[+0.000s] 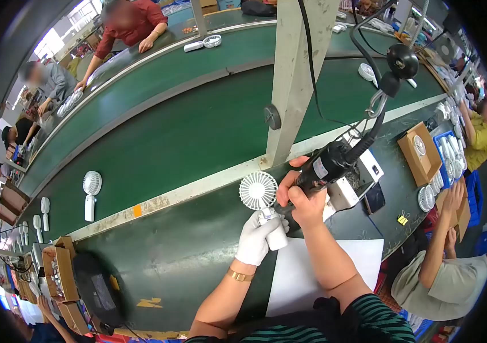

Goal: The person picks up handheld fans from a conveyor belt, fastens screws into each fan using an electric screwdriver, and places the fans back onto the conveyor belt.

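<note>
A white handheld fan [258,190] is tilted in front of me, its round grille pointing away from my body. My left hand [252,240], in a white glove, is closed around the fan's handle just below the head. My right hand [307,204] grips a black electric screwdriver [324,166] that hangs from a cable and hook above. The screwdriver's lower end points at the fan's neck, but my fingers hide its tip, so I cannot tell whether it touches. A white sheet [323,271] lies under my forearms.
A green conveyor belt [198,137] carries several fans, including a white fan [91,191] at left. A metal post [298,86] rises ahead. Right: a screw-feeder-like box [343,193], a phone [374,197], a cardboard box [418,151]. Left: a black bag [98,288]. Co-workers sit around.
</note>
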Demonstrator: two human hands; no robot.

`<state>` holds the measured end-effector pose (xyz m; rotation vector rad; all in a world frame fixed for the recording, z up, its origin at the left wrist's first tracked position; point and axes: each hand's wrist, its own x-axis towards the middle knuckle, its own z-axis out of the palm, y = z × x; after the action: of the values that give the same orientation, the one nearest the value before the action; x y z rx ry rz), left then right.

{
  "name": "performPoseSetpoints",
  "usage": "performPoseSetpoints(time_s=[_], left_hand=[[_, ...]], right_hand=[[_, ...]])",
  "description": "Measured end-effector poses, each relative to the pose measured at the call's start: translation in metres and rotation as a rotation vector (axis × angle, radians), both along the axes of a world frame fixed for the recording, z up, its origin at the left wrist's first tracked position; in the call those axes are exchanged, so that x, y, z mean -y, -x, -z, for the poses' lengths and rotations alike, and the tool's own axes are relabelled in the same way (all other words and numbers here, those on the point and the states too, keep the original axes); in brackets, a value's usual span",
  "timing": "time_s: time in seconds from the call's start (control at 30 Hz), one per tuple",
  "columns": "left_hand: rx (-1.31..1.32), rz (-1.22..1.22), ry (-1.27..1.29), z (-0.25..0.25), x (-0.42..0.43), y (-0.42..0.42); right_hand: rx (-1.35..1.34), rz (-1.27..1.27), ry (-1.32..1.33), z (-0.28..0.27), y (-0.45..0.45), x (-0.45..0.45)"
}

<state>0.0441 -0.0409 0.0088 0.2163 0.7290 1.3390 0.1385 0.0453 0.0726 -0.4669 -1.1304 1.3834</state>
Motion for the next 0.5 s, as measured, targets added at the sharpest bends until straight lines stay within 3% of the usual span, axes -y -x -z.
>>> performPoseSetpoints(time_s=[0.3, 0.5], left_hand=[[-0.044, -0.045, -0.041, 0.004, 0.0, 0.0], [0.02, -0.008, -0.031, 0.004, 0.001, 0.001]], right_hand=[[0.053, -0.179, -0.025, 0.011, 0.003, 0.011], [-0.002, -0.047, -0.083, -0.001, -0.001, 0.009]])
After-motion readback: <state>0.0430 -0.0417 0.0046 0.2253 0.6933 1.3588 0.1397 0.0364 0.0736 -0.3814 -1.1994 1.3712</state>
